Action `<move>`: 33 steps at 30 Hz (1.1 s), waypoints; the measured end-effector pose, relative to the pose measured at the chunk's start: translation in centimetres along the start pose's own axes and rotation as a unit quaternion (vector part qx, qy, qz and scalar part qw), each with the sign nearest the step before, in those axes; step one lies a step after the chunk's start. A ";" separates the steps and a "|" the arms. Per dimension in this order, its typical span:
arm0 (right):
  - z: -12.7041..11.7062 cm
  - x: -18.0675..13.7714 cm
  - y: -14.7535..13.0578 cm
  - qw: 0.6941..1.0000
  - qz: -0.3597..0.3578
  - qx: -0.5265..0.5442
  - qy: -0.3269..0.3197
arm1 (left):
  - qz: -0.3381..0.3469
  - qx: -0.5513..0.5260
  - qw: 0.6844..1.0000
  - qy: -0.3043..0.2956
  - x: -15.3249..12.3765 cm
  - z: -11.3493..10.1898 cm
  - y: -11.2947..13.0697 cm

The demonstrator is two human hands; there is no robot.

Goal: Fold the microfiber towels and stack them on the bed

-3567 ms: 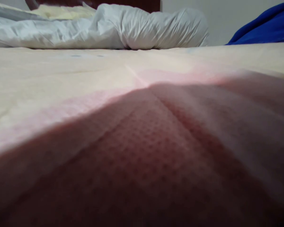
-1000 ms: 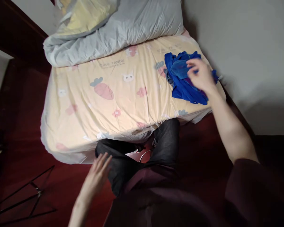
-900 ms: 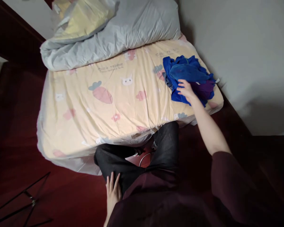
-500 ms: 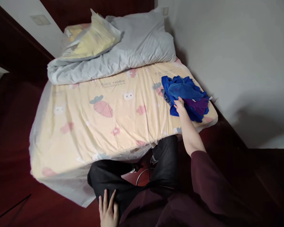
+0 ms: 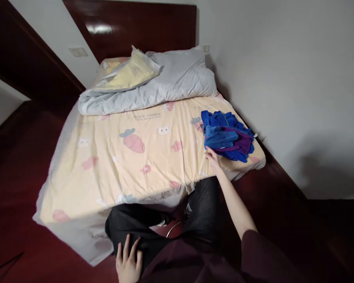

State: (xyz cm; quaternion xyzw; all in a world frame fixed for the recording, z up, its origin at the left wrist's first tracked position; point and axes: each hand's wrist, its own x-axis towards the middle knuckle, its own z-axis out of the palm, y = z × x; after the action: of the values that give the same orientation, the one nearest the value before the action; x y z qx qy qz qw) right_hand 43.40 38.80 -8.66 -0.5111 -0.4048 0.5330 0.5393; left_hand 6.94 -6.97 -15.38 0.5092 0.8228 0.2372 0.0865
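A crumpled pile of blue and purple clothes [image 5: 227,135] lies at the right near corner of the bed [image 5: 106,173]. My right hand [image 5: 214,159] rests on the yellow patterned sheet just in front of the pile's lower left edge, fingers stretched out and holding nothing. My left hand [image 5: 128,263] lies flat with fingers spread on my left thigh, in black trousers. I sit at the foot of the bed.
A grey duvet [image 5: 153,84] with a yellow side is bunched at the head of the bed, below a dark wooden headboard [image 5: 135,27]. A white wall [image 5: 283,78] runs along the bed's right side. Dark red floor surrounds the bed.
My right hand has come off the blue clothes pile and now lies on the sheet just in front of it. The view has tilted upward, showing the headboard. My left hand stays on my thigh.
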 end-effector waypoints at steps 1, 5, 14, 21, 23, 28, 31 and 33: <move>0.6 -1.5 1.2 1.000 0.004 -0.004 -0.016 | 0.001 0.006 1.000 -0.003 0.0 0.1 0.0; 1.6 -3.0 4.1 0.996 0.065 0.053 0.038 | 0.011 0.030 0.999 -0.016 0.3 0.0 -0.4; -3.4 2.0 1.7 0.935 0.075 -0.158 0.309 | 0.014 0.031 0.999 0.012 -0.3 -0.1 -0.9; -10.1 2.0 -2.1 0.850 0.024 -0.387 0.355 | -0.019 0.008 1.000 0.019 0.3 -0.3 0.2; -10.7 1.7 -2.8 0.855 0.017 -0.394 0.336 | -0.023 0.002 0.999 0.022 0.7 -0.4 0.5; -7.3 0.8 -3.5 0.832 -0.071 -0.447 0.321 | -0.026 -0.015 0.999 0.023 1.0 -0.5 0.8; -3.2 0.1 -3.5 0.826 -0.102 -0.470 0.293 | -0.029 -0.017 0.999 0.019 0.9 -0.6 0.3; 0.2 -1.3 -2.9 0.842 -0.132 -0.465 0.239 | -0.038 -0.033 0.999 0.016 1.0 -0.7 -0.3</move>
State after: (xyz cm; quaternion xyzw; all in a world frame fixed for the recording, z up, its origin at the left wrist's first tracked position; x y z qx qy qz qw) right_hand 43.55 37.76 -5.68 -0.7549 -0.5275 0.0679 0.3838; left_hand 5.94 -6.38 -14.81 0.4707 0.8345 0.2689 0.0986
